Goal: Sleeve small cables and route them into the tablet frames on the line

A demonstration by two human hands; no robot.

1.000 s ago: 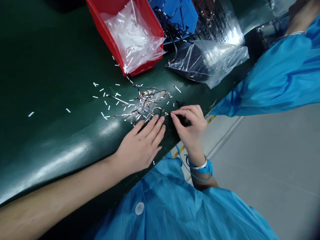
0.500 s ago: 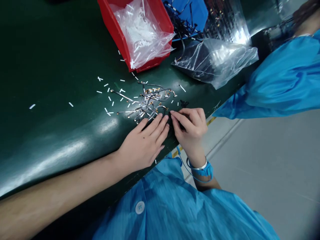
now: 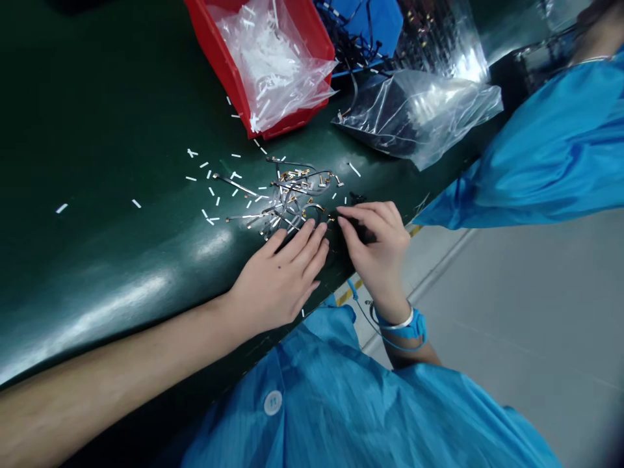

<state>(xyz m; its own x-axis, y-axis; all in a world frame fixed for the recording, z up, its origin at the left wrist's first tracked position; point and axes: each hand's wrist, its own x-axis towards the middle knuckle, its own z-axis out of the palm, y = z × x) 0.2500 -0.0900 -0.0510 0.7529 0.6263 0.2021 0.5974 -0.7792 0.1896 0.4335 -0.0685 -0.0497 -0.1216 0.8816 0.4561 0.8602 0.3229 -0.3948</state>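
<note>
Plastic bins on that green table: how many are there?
2. A red bin, lined with a clear bag, sits at the table's far side; a blue bin holding dark cables is just beside it, partly cut off. Others may be out of view.

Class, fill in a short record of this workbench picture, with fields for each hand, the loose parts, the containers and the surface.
Left hand: flat, palm down, fingertips at the edge of the cable pile
Right hand: fingertips drawn together beside the pile; grip cannot be told; blue wrist strap
Loose parts: thin cables with gold ends; white bits scattered around
Containers: red bin holding a clear bag of white pieces; second clear bag to its right
Surface: dark green mat
Nearby: another person's blue sleeve
</note>
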